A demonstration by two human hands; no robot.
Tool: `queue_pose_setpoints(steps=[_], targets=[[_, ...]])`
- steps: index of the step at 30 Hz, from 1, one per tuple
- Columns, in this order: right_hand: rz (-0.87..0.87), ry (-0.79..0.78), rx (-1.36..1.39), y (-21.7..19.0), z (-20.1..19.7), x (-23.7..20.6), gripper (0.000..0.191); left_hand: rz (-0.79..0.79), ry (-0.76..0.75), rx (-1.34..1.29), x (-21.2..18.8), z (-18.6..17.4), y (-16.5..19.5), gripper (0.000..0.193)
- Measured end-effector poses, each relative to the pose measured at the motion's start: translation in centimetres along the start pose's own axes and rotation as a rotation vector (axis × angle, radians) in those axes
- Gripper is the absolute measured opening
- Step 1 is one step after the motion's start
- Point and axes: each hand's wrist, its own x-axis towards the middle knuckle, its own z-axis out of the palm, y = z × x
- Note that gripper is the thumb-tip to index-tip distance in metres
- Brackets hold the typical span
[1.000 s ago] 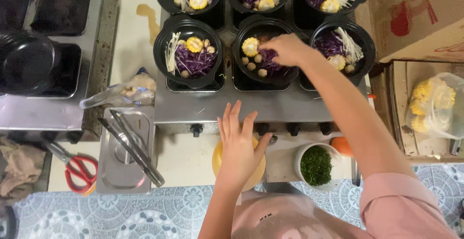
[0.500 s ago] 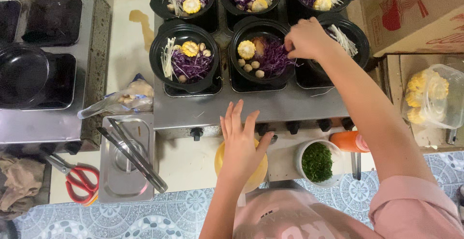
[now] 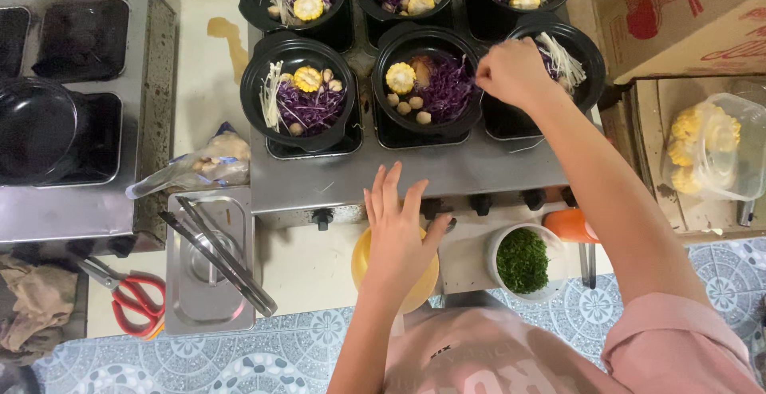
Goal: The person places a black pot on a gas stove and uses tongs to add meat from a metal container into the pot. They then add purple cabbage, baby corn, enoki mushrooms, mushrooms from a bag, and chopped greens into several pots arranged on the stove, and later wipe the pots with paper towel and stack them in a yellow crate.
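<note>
Yellow plastic shows under the left hand [image 3: 397,238], whose fingers are spread flat and open over a yellow bowl [image 3: 396,276] at the counter's near edge, just beside a white cup of chopped greens [image 3: 523,262]. Farther off, the right hand [image 3: 512,72] has its fingers pinched together over the rim between two black bowls [image 3: 427,80] holding purple cabbage and corn; what it pinches cannot be made out.

Food-stall kitchen: burner range [image 3: 415,175], filled bowls [image 3: 299,91].
</note>
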Motion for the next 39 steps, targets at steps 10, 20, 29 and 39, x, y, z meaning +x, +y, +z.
queue_pose_setpoints(steps=[10,20,29,39], targets=[[-0.217,0.012,0.099,-4.1,0.4,2.1,0.057,0.007,0.023,0.027,-0.2,0.9,-0.4,0.058],[-0.089,-0.019,0.235,-4.0,2.4,3.9,0.016,0.012,0.0,0.01,0.1,1.0,0.1,0.06],[0.025,0.201,0.711,-3.6,-5.2,2.6,0.021,-0.004,0.038,0.02,0.1,0.7,0.2,0.057],[0.143,0.216,1.181,-3.4,-6.8,1.4,0.015,-0.011,0.034,0.038,-0.2,1.2,0.0,0.057]])
